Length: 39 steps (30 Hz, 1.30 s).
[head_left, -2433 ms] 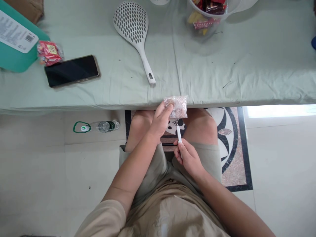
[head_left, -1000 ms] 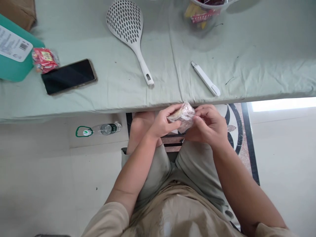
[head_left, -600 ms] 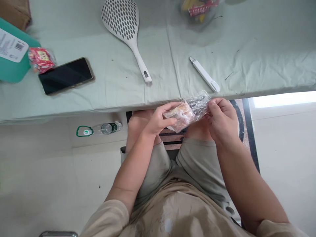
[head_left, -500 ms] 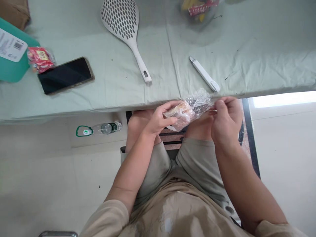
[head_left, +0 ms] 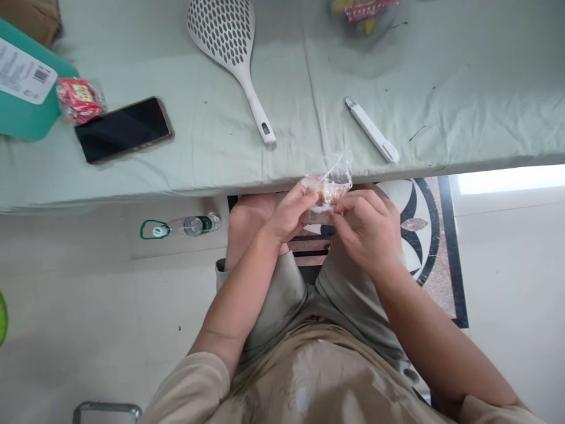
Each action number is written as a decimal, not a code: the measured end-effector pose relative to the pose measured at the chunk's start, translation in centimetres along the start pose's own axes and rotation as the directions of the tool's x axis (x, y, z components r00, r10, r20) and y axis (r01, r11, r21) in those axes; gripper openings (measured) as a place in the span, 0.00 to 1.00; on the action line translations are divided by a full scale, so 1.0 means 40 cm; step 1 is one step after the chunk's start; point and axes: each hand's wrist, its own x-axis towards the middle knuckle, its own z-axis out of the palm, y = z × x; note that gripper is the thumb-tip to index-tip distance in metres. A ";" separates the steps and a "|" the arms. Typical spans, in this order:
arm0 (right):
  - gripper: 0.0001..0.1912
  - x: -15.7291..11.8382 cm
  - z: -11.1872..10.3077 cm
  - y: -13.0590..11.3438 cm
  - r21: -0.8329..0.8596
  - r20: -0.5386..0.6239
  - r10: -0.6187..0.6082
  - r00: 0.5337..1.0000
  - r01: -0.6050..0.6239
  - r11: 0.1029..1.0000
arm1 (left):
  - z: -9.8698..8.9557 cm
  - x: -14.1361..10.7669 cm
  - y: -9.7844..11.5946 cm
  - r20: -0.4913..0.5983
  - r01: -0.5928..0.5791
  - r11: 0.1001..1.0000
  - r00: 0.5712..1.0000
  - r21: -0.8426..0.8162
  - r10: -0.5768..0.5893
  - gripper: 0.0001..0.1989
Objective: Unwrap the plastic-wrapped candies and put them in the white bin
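Observation:
Just off the table's front edge, my left hand (head_left: 289,217) grips a small light-brown item in clear plastic wrap (head_left: 325,193), with the thumb across its near side. My right hand (head_left: 366,227) pinches the lower right part of the wrap between thumb and forefinger. Loose clear film stands up above the item and overlaps the table edge. What the item is inside the wrap cannot be made out. A white cutter-like tool (head_left: 372,129) lies on the cloth to the upper right of my hands.
On the green tablecloth (head_left: 295,112) are a slotted scoop (head_left: 233,47), a phone (head_left: 125,131), a red packet (head_left: 80,99), a teal container (head_left: 26,118) and a clear bowl with wrapped pieces (head_left: 368,23). A plastic bottle (head_left: 194,225) lies on the floor.
My right hand has moved left to the wrapped item, from holding the film stretched out to the right. The film is now bunched closer around the item. The view has shifted slightly.

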 end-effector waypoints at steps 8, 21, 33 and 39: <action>0.11 -0.046 -0.023 -0.026 0.000 -0.115 -0.183 0.976 0.185 0.983 | 0.044 -0.032 0.012 -0.056 0.008 1.000 0.998 0.027 -0.006 0.23; 0.10 -0.151 -0.048 0.000 0.074 0.146 -0.326 0.934 0.318 0.945 | 0.056 -0.060 0.053 -0.235 0.012 0.998 0.972 -0.069 -0.028 0.13; 0.08 0.018 -0.080 -0.029 0.198 0.061 -0.056 0.997 0.043 0.979 | 0.084 -0.059 0.085 -0.235 -0.066 0.997 0.969 0.046 0.075 0.20; 0.22 0.134 -0.010 0.010 0.407 0.114 0.188 0.976 -0.218 0.887 | 0.130 -0.003 0.175 -0.241 -0.089 0.967 0.959 0.238 0.148 0.11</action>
